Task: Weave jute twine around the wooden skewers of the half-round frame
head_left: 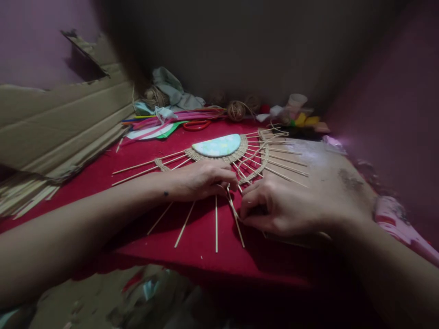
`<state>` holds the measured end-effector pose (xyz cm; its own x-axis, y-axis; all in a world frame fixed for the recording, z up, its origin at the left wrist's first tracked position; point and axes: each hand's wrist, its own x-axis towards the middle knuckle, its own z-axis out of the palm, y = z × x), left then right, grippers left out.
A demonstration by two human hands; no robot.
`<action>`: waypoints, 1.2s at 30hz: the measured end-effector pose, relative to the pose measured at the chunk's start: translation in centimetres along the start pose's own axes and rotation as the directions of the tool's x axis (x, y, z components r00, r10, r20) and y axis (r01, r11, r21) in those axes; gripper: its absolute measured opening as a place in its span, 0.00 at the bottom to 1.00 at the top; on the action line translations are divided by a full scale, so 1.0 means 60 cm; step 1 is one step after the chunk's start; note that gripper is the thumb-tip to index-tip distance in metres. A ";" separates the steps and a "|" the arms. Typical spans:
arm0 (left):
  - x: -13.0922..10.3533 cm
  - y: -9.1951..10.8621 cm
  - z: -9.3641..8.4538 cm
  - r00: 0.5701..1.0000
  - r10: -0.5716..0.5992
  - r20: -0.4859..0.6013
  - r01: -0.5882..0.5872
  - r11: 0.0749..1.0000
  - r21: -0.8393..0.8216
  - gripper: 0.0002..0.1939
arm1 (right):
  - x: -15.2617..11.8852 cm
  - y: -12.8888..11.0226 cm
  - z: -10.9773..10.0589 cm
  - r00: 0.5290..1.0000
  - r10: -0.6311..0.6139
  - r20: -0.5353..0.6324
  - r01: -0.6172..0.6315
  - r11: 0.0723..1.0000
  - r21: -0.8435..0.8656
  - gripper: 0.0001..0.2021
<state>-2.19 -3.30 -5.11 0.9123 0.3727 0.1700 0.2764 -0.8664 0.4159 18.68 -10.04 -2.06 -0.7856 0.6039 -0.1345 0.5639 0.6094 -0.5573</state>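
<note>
A half-round woven piece with thin sticks [216, 224] fanning outward lies flat before me. At its middle is a pale blue-green half disc [219, 145], edged by a tightly woven twine band [244, 147]. Farther out, a looser band of twine [265, 157] crosses the right-hand sticks. My left hand [209, 178] rests over the lower part, its fingers closed at one stick and hiding the weave beneath. Beside it, my right hand [274, 205] is closed in a pinch on the twine, which passes near the same stick.
The piece lies on a red cloth [137, 214], partly over a brown board [329, 169] at right. Torn cardboard [65, 123] leans at left above a bundle of sticks [34, 192]. Red-handled scissors [196, 124] and a twine ball [236, 110] lie at the back.
</note>
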 end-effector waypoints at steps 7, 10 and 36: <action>0.009 0.018 -0.001 0.993 -0.093 0.076 0.092 0.996 0.005 0.11 | -0.003 -0.007 -0.001 0.983 -0.060 0.173 0.025 0.980 0.199 0.10; 0.015 0.032 -0.006 0.935 -0.331 0.127 0.345 0.932 -0.111 0.14 | -0.003 -0.010 0.000 0.967 -0.058 0.248 0.026 0.991 0.130 0.09; 0.016 0.013 -0.007 0.978 -0.111 0.177 0.115 0.993 -0.014 0.06 | -0.019 -0.078 0.006 0.917 0.062 0.395 0.042 0.968 -0.249 0.07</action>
<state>-1.22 -3.47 -4.22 0.9148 0.4021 -0.0380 0.3758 -0.8130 0.4448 16.81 -13.77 0.40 -0.7859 0.3881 -0.4814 0.5758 0.7430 -0.3411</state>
